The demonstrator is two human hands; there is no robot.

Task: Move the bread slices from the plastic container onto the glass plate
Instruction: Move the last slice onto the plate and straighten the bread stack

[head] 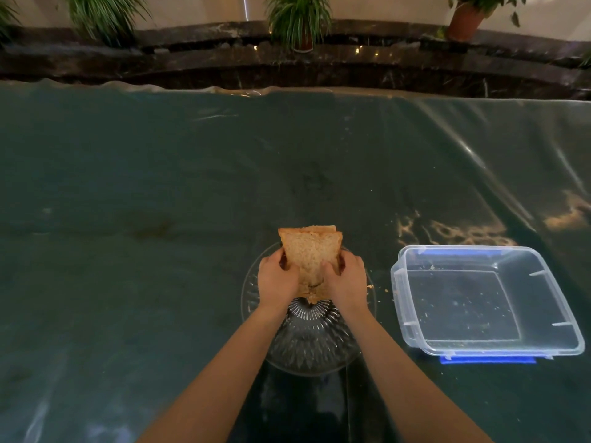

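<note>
A stack of brown bread slices stands tilted above the far part of the cut-glass plate. My left hand grips the stack's left side and my right hand grips its right side. The stack's lower edge hangs over the plate; whether it touches the glass is unclear. To the right of the plate sits the clear plastic container, holding only crumbs. Its blue lid peeks out from under its near edge.
The table is covered by a dark green cloth under clear plastic sheeting. A dark stone ledge with potted plants runs behind the table's far edge. A few crumbs lie between plate and container.
</note>
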